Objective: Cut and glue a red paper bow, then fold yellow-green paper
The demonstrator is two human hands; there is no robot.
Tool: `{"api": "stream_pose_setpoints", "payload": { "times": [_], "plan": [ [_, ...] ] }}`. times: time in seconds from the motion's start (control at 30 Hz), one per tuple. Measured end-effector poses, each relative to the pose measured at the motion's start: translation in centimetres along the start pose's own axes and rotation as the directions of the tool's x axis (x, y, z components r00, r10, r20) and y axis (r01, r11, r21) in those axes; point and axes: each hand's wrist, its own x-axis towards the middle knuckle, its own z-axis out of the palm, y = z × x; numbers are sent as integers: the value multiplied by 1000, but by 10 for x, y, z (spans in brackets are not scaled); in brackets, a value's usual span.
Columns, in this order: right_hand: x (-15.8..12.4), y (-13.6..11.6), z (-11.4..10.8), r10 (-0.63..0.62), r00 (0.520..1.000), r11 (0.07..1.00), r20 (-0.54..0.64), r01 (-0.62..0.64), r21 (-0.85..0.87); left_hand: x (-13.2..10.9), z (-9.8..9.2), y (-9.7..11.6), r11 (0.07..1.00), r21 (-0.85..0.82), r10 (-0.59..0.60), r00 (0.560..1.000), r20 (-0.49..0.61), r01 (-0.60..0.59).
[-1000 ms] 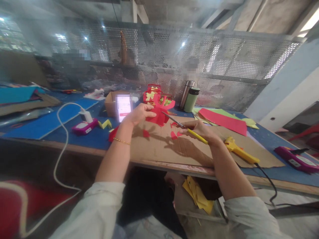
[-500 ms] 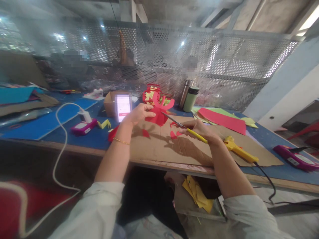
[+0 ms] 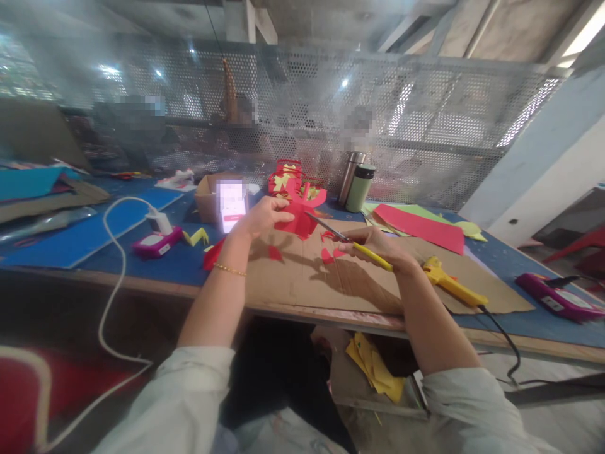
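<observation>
Between the thumb and fingers of my left hand (image 3: 265,217) is a piece of red paper (image 3: 297,217), cut into curved strips along its top. My right hand (image 3: 378,248) is closed round yellow-handled scissors (image 3: 371,255). Their blades meet the right edge of the red paper; how far apart the blades are, I cannot tell. Both hands are above a flat cardboard sheet (image 3: 293,284), where red paper scraps (image 3: 329,255) lie. Behind the held paper stands a red paper craft with yellow cut-outs (image 3: 282,183), partly hidden.
A lit phone (image 3: 232,208) leans against a small cardboard box (image 3: 205,198). Two flasks, one green (image 3: 360,189), stand at the back. Red paper sheets (image 3: 420,228) lie at right, near a yellow glue gun (image 3: 451,285) with a cord. Purple power strips (image 3: 158,243) sit on both sides.
The view has shifted very slightly. Both hands keep almost the same place, with the scissors still against the red paper, which has tilted a little.
</observation>
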Motion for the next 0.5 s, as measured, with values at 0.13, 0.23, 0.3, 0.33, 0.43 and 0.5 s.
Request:
{"api": "stream_pose_setpoints", "payload": {
  "times": [0.13, 0.23, 0.3, 0.33, 0.43, 0.5],
  "plan": [
    [0, -1, -1, 6, 1000, 1000, -3, -6, -15, 2, 0, -2, 999, 37, 17, 1000, 10, -17],
    [0, -1, -1, 8, 1000, 1000, -6, -8, -20, 2, 0, -3, 999, 47, 4, 1000, 30, -6],
    [0, 0, -1, 7, 1000, 1000, -8, -7, -17, 3, 0, -3, 998, 55, 5, 999, 32, -6],
    [0, 0, -1, 7, 1000, 1000, -10, -7, -15, 3, 0, -3, 998, 62, 8, 1000, 29, -10],
    [0, 2, 0, 6, 1000, 1000, -16, -7, -13, 3, 1, -3, 997, 76, 17, 999, 35, -20],
    [0, 3, 0, 6, 1000, 1000, -17, -6, -15, 3, 2, -3, 997, 78, 26, 998, 52, -30]
  ]
}}
